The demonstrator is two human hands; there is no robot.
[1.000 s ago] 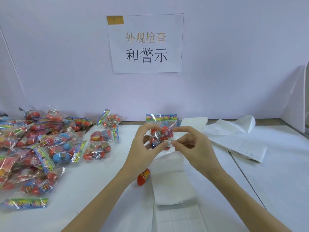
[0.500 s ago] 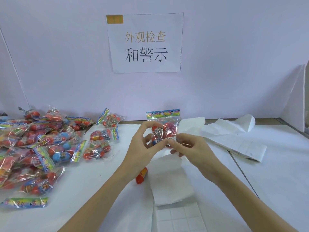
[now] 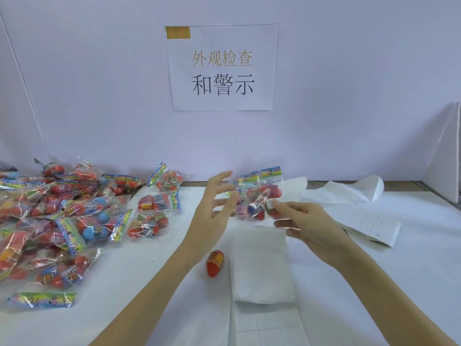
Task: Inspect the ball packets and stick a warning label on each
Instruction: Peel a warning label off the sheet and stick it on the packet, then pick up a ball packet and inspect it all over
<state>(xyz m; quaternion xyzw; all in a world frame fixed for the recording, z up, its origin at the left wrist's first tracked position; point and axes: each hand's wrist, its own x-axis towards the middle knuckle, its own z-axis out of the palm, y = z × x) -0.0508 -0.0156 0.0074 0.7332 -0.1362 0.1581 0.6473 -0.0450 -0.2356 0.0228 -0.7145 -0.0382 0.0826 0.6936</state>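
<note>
A clear ball packet [image 3: 259, 196] with red balls and a colourful header hangs above the table's middle. My right hand [image 3: 306, 226] pinches it at its lower right, where a small white label sits. My left hand [image 3: 214, 208] is just left of the packet, fingers spread and straight, blurred, holding nothing. A heap of ball packets [image 3: 62, 221] covers the table's left side. The label sheet [image 3: 267, 328], a white grid of stickers, lies near the front edge, with a peeled backing strip [image 3: 259, 265] above it.
A loose red ball [image 3: 214, 263] lies on the table between my forearms. Used white backing sheets [image 3: 361, 216] lie at the right. A paper sign [image 3: 222, 66] hangs on the back wall. A white panel [image 3: 444, 151] leans at the far right.
My left hand has let go of the packet and opened, fingers spreading. My right hand now holds the packet alone and has shifted it slightly right.
</note>
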